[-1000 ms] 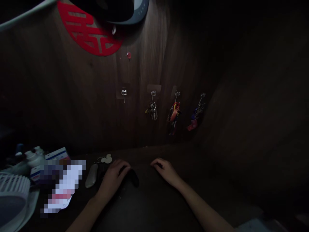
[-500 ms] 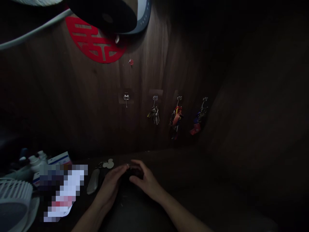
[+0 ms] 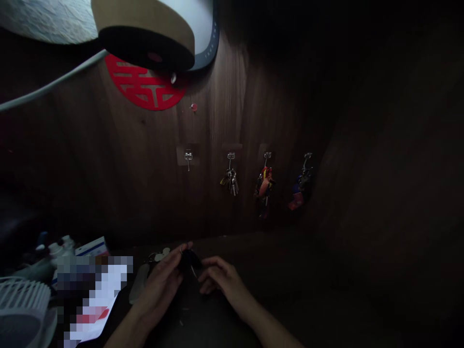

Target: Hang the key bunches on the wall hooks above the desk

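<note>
Just above the dark tabletop, my left hand point(image 3: 163, 275) grips a black key fob point(image 3: 190, 259) between thumb and fingers. A small metal ring shows at its upper left, and a thin silvery strip hangs below it; finer detail is lost in the dark. My right hand point(image 3: 221, 278) comes from the right with curled fingers, its index fingertip at the fob's right edge. Behind my left hand lie a keyring with a pale round-lobed tag point(image 3: 162, 254) and a greyish oblong item point(image 3: 138, 285), partly covered by that hand.
Metal hooks line the wooden wall: a bare hook point(image 3: 188, 157), then a key bunch point(image 3: 231, 182), an orange-and-yellow bunch point(image 3: 264, 186) and a dark bunch with a red tag point(image 3: 296, 199). Bottles point(image 3: 61, 251), a paper point(image 3: 105, 309) and a white slatted basket point(image 3: 25, 295) crowd the left.
The black fob has come up into clearer view in my left hand. My right hand's spread fingers have curled and moved slightly down. The view has tilted up a little.
</note>
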`<act>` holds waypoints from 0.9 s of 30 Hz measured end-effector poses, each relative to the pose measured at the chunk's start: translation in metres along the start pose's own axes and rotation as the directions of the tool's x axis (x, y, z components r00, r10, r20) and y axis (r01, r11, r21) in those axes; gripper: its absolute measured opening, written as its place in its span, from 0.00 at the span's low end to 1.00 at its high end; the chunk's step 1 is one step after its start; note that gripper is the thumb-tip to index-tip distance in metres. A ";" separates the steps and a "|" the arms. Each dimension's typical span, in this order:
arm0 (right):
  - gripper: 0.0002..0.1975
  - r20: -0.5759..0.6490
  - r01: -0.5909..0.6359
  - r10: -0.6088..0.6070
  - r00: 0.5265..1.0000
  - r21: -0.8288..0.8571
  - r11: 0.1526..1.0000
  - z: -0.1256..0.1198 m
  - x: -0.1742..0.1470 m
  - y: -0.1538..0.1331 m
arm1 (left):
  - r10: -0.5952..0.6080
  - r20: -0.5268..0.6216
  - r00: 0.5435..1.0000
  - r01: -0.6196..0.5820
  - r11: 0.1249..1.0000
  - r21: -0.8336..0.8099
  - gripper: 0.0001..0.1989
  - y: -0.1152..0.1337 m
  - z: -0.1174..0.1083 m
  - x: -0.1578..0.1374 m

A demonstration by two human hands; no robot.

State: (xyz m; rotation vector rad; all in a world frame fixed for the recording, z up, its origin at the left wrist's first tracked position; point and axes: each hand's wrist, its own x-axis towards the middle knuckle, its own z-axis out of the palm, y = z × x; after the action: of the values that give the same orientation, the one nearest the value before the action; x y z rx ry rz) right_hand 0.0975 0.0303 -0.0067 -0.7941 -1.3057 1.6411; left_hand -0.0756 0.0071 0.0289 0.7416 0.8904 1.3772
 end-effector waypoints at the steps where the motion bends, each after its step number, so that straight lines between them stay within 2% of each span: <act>1: 0.24 -0.006 0.002 -0.002 1.000 -0.007 1.000 -0.002 0.000 0.000 | 0.023 -0.023 0.999 -0.023 0.999 0.027 0.14 0.005 0.002 0.000; 7: 0.25 -0.018 0.003 -0.005 1.000 -0.095 0.995 -0.011 0.008 0.009 | 0.219 -0.113 0.969 -0.209 0.973 0.096 0.19 0.043 0.020 0.017; 11: 0.25 -0.004 0.016 -0.017 1.000 -0.156 0.988 -0.011 0.008 0.012 | 0.410 -0.142 0.901 -0.376 0.901 0.216 0.16 0.071 0.042 0.035; 13: 0.23 0.020 0.023 -0.019 1.000 -0.193 0.981 -0.011 0.005 0.011 | 0.528 -0.141 0.838 -0.466 0.825 0.319 0.14 0.084 0.054 0.044; 16: 0.19 0.061 0.030 -0.016 0.998 -0.250 0.968 -0.011 0.001 0.009 | 0.708 -0.099 0.700 -0.596 0.654 0.466 0.12 0.101 0.068 0.057; 19: 0.15 0.079 0.020 0.004 0.997 -0.301 0.953 -0.012 -0.001 0.009 | 0.821 -0.047 0.569 -0.663 0.492 0.564 0.12 0.112 0.078 0.070; 21: 0.12 0.086 0.012 0.017 0.996 -0.322 0.947 -0.013 -0.001 0.009 | 0.856 -0.003 0.517 -0.671 0.408 0.620 0.12 0.115 0.083 0.076; 27: 0.08 0.099 0.000 0.038 0.994 -0.359 0.933 -0.013 0.000 0.009 | 0.908 0.072 0.413 -0.636 0.230 0.737 0.12 0.112 0.090 0.088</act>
State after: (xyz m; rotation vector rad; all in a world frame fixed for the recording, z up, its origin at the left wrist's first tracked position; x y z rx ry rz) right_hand 0.1064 0.0353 -0.0183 -0.9475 -1.7088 1.4938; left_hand -0.0541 0.1090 0.1618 1.7496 1.4756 2.2106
